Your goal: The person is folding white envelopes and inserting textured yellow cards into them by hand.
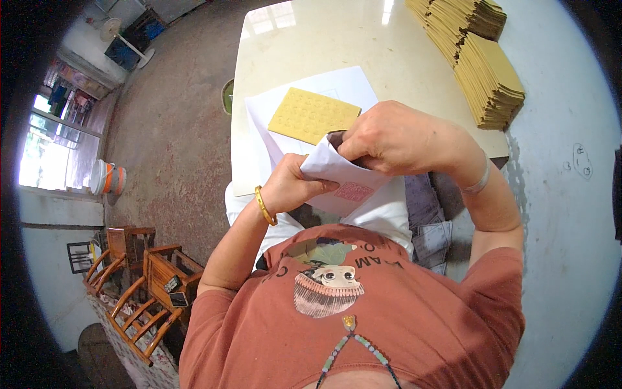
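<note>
My left hand (291, 186) grips the left side of a white paper envelope (353, 174) with a red printed patch on it, thumb on the front. The envelope is held tilted over my lap at the table's near edge, its mouth open, with something dark showing just inside. My right hand (382, 136) is closed, its fingers bent down into the mouth; the fingertips and whatever they pinch are hidden. Just beyond the envelope, a yellow embossed paper pad (313, 115) lies on white printed sheets (353, 81).
Tall stacks of folded yellow paper (486, 81) stand at the right of the cream table (311, 39), against the pale wall. Wooden chairs (155, 292) are at the lower left. A white bucket (100, 176) stands by the window, and a fan (120, 35) at the far left.
</note>
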A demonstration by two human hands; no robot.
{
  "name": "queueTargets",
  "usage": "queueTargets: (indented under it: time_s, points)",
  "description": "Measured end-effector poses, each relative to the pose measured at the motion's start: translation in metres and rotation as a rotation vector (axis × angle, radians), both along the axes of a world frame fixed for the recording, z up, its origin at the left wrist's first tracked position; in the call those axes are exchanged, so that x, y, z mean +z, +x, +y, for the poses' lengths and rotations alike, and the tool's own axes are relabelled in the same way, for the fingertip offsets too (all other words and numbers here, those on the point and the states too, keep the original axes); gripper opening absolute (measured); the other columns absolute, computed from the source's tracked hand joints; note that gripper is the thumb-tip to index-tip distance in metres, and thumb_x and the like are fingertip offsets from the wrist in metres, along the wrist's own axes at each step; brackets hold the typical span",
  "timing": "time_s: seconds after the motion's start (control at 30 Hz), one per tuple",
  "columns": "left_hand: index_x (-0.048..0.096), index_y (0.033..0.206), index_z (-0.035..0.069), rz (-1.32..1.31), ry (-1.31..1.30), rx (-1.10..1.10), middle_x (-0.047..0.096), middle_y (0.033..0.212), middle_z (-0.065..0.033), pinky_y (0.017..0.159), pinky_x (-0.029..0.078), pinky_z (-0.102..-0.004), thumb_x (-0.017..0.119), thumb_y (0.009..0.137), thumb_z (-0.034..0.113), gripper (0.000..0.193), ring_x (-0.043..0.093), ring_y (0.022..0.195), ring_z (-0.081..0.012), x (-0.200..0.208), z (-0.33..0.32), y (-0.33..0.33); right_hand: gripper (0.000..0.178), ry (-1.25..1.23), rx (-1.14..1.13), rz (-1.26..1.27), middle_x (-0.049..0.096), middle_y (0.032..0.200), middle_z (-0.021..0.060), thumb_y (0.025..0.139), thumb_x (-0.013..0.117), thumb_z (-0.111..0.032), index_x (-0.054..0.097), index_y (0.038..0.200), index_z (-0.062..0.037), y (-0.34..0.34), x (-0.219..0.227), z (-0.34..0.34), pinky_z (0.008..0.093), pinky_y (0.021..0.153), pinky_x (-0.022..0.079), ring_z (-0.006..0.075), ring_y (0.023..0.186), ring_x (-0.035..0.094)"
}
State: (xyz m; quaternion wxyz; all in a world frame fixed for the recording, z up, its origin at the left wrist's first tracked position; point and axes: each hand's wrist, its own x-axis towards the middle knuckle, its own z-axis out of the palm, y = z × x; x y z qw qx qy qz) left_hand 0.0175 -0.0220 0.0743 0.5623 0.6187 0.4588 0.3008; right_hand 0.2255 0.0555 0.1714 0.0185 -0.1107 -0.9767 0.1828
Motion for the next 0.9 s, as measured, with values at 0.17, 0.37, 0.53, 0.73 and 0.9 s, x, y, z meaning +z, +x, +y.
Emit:
queueTargets:
  time_s: [0.17, 0.37, 0.53, 0.73, 0.9]
  points:
    - [0.071, 0.095, 0.002, -0.070, -0.052, 0.046, 0.070, 0.085, -0.0014, 0.072, 0.051, -0.0258, 0.073, 0.076, 0.001, 0.020, 0.061, 0.077, -0.0079, -0.007, 0.001, -0.004, 0.018, -0.268, -0.071, 0.064, 0.067, 0.082, 0.0163, 0.077, 0.060, -0.010, 0.067, 0.093, -0.0054, 0.018, 0.007, 0.004, 0.0406, 0.067, 0.050, 0.0317, 0.077, 0.065]
    - [0.072, 0.093, 0.001, -0.167, -0.077, 0.180, 0.070, 0.084, -0.0011, 0.071, 0.051, -0.0254, 0.072, 0.076, -0.001, 0.018, 0.061, 0.076, -0.0075, -0.004, -0.001, -0.009, 0.024, -0.406, -0.346, 0.435, 0.069, 0.090, 0.0036, 0.084, 0.064, -0.011, 0.067, 0.107, -0.0039, 0.035, -0.002, 0.011, 0.0232, 0.063, 0.045, 0.0098, 0.075, 0.060]
    - [0.072, 0.093, 0.001, -0.160, -0.048, 0.132, 0.069, 0.083, -0.0008, 0.070, 0.051, -0.0255, 0.072, 0.076, 0.000, 0.017, 0.061, 0.076, -0.0074, -0.008, 0.001, -0.005, 0.029, -0.490, -0.404, 0.184, 0.067, 0.077, 0.0107, 0.081, 0.065, -0.024, 0.067, 0.096, 0.0001, 0.027, -0.031, 0.014, 0.0324, 0.063, 0.049, 0.0167, 0.068, 0.062]
    - [0.072, 0.093, 0.003, 0.062, 0.072, -0.016, 0.070, 0.082, -0.0008, 0.069, 0.050, -0.0253, 0.073, 0.076, 0.001, 0.017, 0.060, 0.074, -0.0067, -0.017, 0.003, -0.004, 0.018, -0.311, -0.260, -0.183, 0.058, 0.063, 0.0156, 0.074, 0.063, -0.014, 0.063, 0.083, 0.0020, 0.012, -0.044, 0.004, 0.0331, 0.057, 0.046, 0.0213, 0.057, 0.056]
    - [0.072, 0.091, 0.002, -0.021, -0.055, 0.045, 0.070, 0.081, -0.0011, 0.070, 0.051, -0.0247, 0.075, 0.075, 0.003, 0.016, 0.061, 0.074, -0.0072, -0.010, 0.001, -0.004, 0.020, -0.421, -0.283, -0.106, 0.062, 0.071, 0.0137, 0.078, 0.064, -0.014, 0.064, 0.090, 0.0011, 0.022, -0.046, 0.007, 0.0314, 0.061, 0.047, 0.0194, 0.064, 0.059]
